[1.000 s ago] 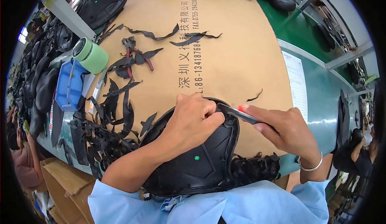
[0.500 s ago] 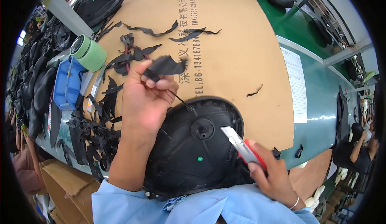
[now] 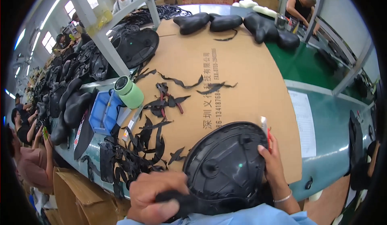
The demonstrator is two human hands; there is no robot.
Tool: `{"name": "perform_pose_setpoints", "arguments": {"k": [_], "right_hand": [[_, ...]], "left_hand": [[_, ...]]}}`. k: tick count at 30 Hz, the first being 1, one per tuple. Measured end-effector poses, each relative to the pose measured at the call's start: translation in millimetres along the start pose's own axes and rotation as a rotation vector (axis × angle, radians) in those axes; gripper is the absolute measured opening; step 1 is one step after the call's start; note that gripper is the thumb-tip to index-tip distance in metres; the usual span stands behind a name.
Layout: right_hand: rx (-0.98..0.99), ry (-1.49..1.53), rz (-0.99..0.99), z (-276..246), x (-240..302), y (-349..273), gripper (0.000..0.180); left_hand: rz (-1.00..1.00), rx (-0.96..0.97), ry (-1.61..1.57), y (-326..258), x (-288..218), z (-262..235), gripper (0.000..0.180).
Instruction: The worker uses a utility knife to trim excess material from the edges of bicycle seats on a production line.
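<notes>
A black bicycle saddle point(image 3: 225, 168) is tipped up at the table's near edge, its ribbed underside facing me with a small green dot on it. My left hand point(image 3: 157, 194), blurred by motion, is closed around the saddle's narrow nose. At the saddle's right rim is my right hand point(image 3: 274, 158), its fingers holding a red-handled utility knife point(image 3: 269, 138) with the blade pointing up and away. The thumb of that hand presses on the saddle rim. Black trimmed strips point(image 3: 145, 144) lie heaped left of the saddle, and a small scrap point(image 3: 176, 155) rests just beside it.
Cardboard point(image 3: 250, 87) covers the green table. Red-handled pliers point(image 3: 163, 104) lie among strips, near a green jar point(image 3: 132, 94) and a blue tray point(image 3: 102, 114). More saddles point(image 3: 225, 22) sit at the back and left. A paper sheet point(image 3: 304, 124) lies right; metal posts point(image 3: 100, 35) stand beyond.
My left hand has let go of the black scrap and come down onto the saddle's nose. The saddle has tilted up, and my right hand with the knife has moved to its rim. The view has risen.
</notes>
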State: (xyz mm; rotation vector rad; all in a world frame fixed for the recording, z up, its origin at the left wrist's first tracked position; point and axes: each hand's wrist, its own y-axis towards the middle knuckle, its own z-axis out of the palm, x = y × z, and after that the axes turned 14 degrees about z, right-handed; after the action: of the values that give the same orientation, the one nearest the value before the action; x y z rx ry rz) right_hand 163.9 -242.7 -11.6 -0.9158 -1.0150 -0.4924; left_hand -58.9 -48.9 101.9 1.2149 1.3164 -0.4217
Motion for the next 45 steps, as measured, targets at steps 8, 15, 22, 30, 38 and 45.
{"name": "perform_pose_setpoints", "arguments": {"k": [8,15,22,30,38,45], "right_hand": [[-0.046,-0.100,-0.346,0.4,53.7,13.8,0.070],[-0.468,-0.190,-0.518,-63.4,90.1,35.5,0.042],[-0.453,-0.265,-0.371,-83.4,53.4,47.2,0.048],[-0.293,-0.395,-0.362,-82.2,93.7,173.0,0.051],[0.029,0.394,-0.188,-77.9,149.6,386.4,0.042],[0.014,0.552,-0.162,-16.3,174.5,494.2,0.032]], "left_hand": [[-0.344,0.420,-0.276,80.4,96.7,43.3,0.063],[-0.456,-0.384,-0.724,171.9,184.9,2.3,0.053],[0.011,-0.892,-0.543,261.2,270.9,-106.5,0.084],[-0.270,-0.611,-0.378,209.6,290.8,-2.5,0.040],[-0.037,-0.484,0.370,175.3,261.2,72.2,0.012],[-0.047,-0.409,0.423,162.7,245.7,68.7,0.009]]}}
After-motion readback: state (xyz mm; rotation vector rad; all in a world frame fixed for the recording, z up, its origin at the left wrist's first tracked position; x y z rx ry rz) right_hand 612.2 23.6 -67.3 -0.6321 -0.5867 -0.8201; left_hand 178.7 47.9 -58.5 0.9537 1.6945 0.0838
